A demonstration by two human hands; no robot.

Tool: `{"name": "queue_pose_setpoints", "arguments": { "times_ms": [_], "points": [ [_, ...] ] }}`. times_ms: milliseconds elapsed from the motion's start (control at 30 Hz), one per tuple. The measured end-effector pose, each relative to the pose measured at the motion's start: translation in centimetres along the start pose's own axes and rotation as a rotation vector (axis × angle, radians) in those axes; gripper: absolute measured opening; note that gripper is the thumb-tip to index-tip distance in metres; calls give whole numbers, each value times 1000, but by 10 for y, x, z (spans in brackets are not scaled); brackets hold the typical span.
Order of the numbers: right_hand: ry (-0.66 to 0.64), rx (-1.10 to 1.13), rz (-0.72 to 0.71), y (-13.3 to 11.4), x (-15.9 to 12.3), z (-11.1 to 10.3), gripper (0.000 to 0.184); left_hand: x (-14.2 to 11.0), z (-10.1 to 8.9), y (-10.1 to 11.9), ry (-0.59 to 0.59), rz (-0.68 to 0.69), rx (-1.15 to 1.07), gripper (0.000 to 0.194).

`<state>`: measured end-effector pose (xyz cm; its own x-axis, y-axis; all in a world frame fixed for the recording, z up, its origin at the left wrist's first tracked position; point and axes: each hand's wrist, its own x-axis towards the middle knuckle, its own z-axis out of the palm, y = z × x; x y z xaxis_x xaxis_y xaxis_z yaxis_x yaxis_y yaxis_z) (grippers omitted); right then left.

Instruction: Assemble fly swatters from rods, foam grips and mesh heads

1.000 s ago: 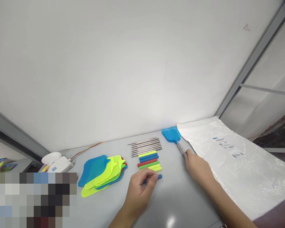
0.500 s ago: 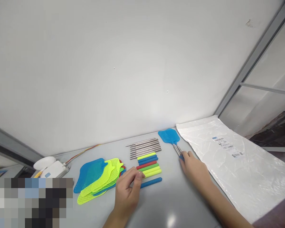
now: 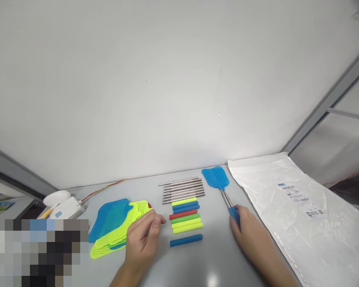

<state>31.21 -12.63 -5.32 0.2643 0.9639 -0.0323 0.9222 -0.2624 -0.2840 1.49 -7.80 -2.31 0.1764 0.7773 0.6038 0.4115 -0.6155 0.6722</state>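
My right hand [image 3: 247, 227] is closed around the blue handle end of blue fly swatters [image 3: 215, 177], which lie stacked at the right; two metal shafts show side by side. My left hand [image 3: 145, 235] is loosely curled, thumb against the fingers, with nothing visible in it. It hovers at the right edge of a pile of yellow and blue mesh swatter heads [image 3: 110, 217]. Between the hands lie several coloured handle tubes [image 3: 185, 217] in a row, with one blue tube [image 3: 186, 240] apart in front. Behind them are several metal rods [image 3: 184, 189].
A white plastic mailer with a label [image 3: 265, 179] covers the table's right side. At the left stands a white device [image 3: 67, 210] with red and yellow wires [image 3: 104, 186]. A white wall [image 3: 179, 87] rises behind the grey table [image 3: 215, 259].
My right hand has moved slightly down and right along the handles, and the two swatter heads now overlap more evenly. My left hand has drawn left, away from the tubes.
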Motion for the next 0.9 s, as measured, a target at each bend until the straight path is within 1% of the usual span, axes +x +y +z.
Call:
{"name": "queue_pose_setpoints", "arguments": {
  "times_ms": [167,300,367,433,500,533,600,667,700,767,833,900],
  "points": [
    [-30,17,21,1,0,-1,43,0,-2,-5,1,24,36,21],
    [-2,13,22,5,0,3,44,1,0,-5,-17,-26,88,25],
    [33,0,-1,8,-1,8,45,1,-1,-2,-81,-61,155,28],
    [85,-11,-32,12,-1,14,46,-1,-5,3,-180,-74,253,28],
    [149,-21,-67,18,-2,20,48,-5,-17,6,-264,-64,346,24],
    [185,-27,-90,21,-2,23,50,-7,-26,6,-282,-58,388,23],
    [259,-48,-144,27,-1,27,53,-10,-50,2,-250,-67,461,21],
    [324,-79,-210,29,2,27,54,-12,-77,-6,-162,-119,529,21],
    [346,-88,-254,27,4,25,52,-12,-89,-11,-120,-163,561,21],
    [358,-84,-377,14,9,20,46,-9,-107,-22,-96,-265,629,21],
    [321,-56,-536,-12,18,12,40,-5,-115,-31,-145,-335,672,25],
    [238,-37,-677,-47,31,3,34,1,-112,-37,-220,-356,681,25]
  ]
}}
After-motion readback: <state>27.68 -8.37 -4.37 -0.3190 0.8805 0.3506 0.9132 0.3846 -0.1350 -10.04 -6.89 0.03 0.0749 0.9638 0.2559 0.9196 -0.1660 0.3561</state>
